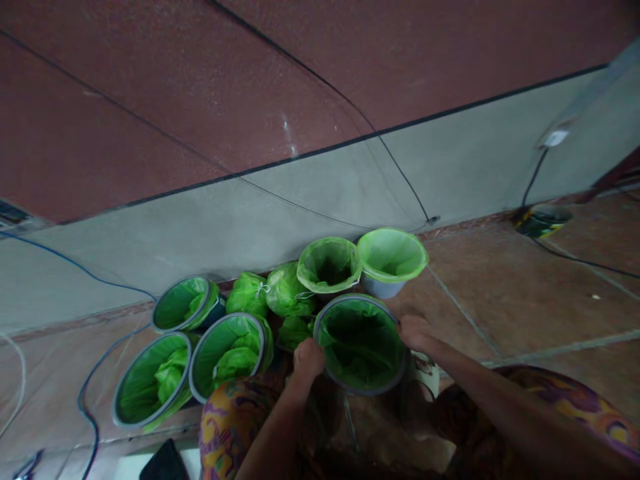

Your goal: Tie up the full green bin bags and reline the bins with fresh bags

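Nearest to us, our patterned clothing [233, 417] is covering our knees at the bottom of the frame, left and right of centre. Just beyond, we are gripping a bin [367, 391] on the floor [470, 293], at the lower centre: our left hand [309, 359] is curling around its left rim and our right hand [414, 333] around its right. A green liner [357, 340] is lining its inside. At the lower left, three grey-rimmed bins [261, 343] are standing close together, with bunched green plastic [237, 363] lying inside. Farther back, near the centre, two tied green bags [287, 291] are resting side by side, and just right of them two more lined bins [387, 289] are standing. Behind these, we are facing a red and grey wall [320, 190], where dark cables [320, 77] are hanging; a tin [543, 221] is standing at the right.
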`<state>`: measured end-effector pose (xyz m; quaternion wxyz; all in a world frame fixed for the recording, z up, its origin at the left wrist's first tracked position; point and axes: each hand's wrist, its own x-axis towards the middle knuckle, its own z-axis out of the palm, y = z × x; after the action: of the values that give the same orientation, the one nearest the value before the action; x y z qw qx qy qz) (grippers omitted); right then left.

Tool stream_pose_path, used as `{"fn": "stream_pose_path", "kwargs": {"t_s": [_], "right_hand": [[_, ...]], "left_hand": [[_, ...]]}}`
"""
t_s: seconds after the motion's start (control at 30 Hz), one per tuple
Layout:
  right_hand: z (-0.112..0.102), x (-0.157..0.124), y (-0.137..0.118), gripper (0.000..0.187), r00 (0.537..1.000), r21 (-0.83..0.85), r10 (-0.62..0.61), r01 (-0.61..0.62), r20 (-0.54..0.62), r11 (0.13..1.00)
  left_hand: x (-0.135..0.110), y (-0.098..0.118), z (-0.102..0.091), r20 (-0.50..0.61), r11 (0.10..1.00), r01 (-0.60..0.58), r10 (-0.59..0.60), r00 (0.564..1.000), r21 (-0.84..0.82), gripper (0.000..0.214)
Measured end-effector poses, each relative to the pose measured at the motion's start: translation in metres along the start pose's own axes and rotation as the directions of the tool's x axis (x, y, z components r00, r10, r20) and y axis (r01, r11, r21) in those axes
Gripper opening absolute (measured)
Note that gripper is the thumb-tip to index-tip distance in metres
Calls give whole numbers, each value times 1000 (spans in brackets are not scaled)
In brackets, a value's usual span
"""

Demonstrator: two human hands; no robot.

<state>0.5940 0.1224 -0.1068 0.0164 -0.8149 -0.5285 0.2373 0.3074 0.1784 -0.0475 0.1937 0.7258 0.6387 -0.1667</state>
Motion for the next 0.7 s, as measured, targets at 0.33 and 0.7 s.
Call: {"fn": "stream_pose_path", "kwargs": {"t_s": [0.33, 0.7], "right_hand": [[-4, 15, -10, 36, 997, -53, 56, -53, 59, 997], [-3, 9, -14, 34, 989, -108, 83, -70, 124, 992]], "left_hand": [[18, 2, -1, -1, 998, 22, -22, 1000, -64, 35], [16, 3, 9, 55, 999, 17, -15, 998, -43, 34]]}}
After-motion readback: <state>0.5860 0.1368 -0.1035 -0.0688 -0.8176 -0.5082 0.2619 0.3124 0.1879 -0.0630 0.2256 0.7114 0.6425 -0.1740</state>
